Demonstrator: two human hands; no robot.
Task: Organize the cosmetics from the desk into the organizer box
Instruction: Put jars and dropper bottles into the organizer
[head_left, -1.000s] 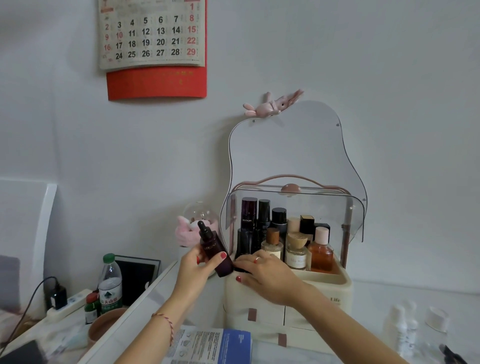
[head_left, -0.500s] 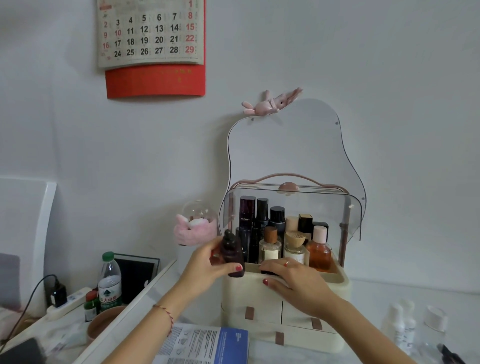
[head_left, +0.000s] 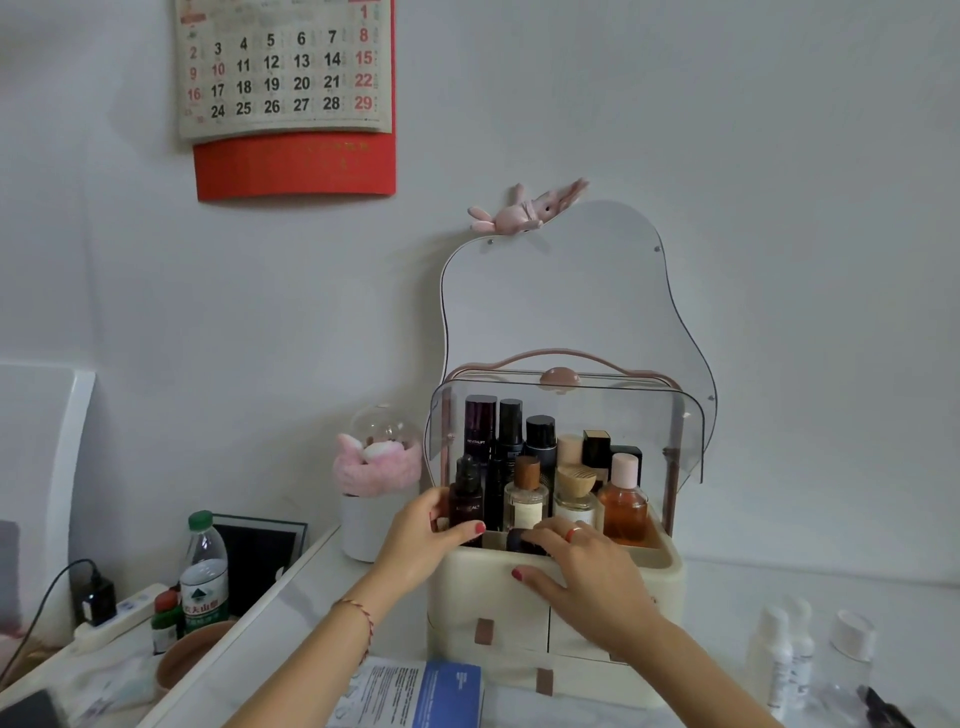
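White wall with a calendar (head_left: 283, 67) over a white counter (head_left: 311, 587), cream organizer box (head_left: 488, 587) with clear lid raised, left hand (head_left: 421, 540) closed around dark dropper bottle (head_left: 466, 499) at the box's front-left corner, right hand (head_left: 587, 577) flat, fingers spread on the front rim, gripping nothing.

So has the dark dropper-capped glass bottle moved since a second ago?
Yes. The dark dropper bottle went rightward from outside the cream organizer box into its front-left corner, left hand gripping it.

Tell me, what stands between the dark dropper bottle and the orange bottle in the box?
In the head view, two perfume bottles: one with a brown cap, one with a wooden fan-shaped cap, between dropper bottle and orange bottle.
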